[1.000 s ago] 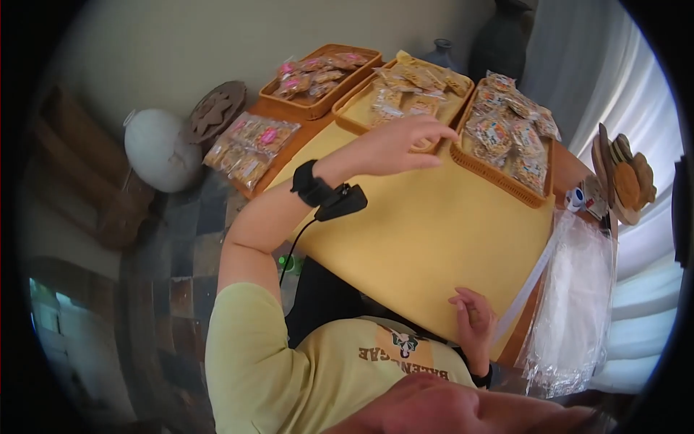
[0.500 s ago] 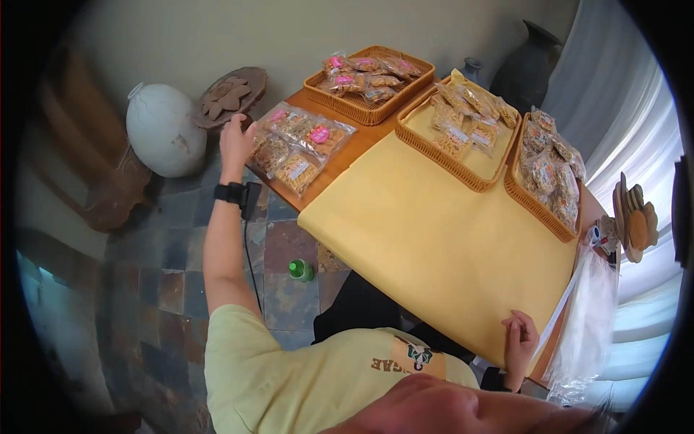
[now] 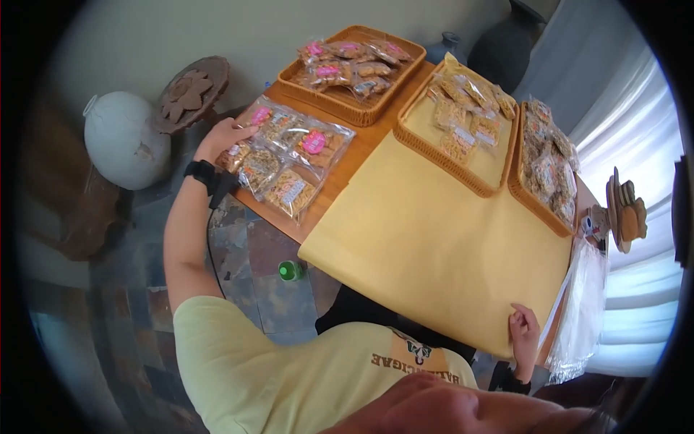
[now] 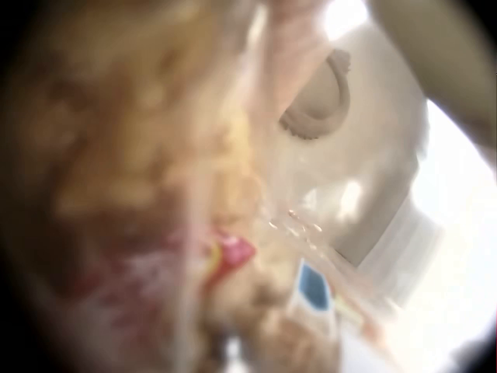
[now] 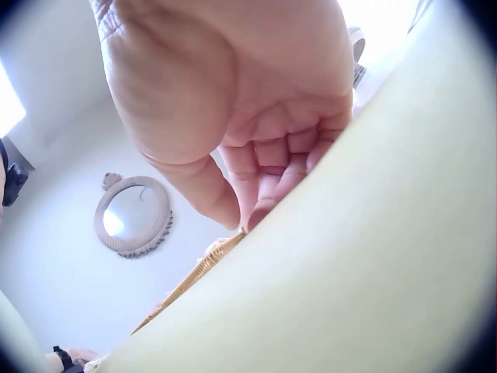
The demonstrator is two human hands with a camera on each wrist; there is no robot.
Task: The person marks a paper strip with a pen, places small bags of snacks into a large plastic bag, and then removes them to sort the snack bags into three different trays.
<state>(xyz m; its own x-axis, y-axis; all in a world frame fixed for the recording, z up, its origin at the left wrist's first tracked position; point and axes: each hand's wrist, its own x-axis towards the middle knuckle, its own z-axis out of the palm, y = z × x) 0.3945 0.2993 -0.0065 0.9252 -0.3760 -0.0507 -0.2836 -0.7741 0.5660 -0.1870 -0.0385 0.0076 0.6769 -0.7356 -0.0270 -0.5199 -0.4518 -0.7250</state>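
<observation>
At the table's left end, several clear snack packets [image 3: 289, 189] lie flat, some with pink labels. My left hand [image 3: 218, 139] grips their far-left edge, fingers over the top near a pink label; its thumb is hidden. In the left wrist view a blurred packet [image 4: 140, 155] fills the left side, with part of the hand above it. My right hand [image 3: 524, 331] lies at the near right edge of the yellow sheet [image 3: 441, 239], holding nothing. The right wrist view shows this hand [image 5: 241, 101] with loosely bent fingers and the thumb near the fingertips.
Three wicker trays of packets stand along the back: left [image 3: 329, 105], middle [image 3: 434, 163] and right [image 3: 531, 199]. Clear plastic bags [image 3: 580, 311] hang at the right edge. A white pot [image 3: 126, 145] and carved disc [image 3: 194, 94] stand left. A green-capped bottle [image 3: 290, 271] is below the table.
My left hand has moved from above the middle tray to the packets at the far left and has taken hold of their edge. The right hand remains by the near right edge.
</observation>
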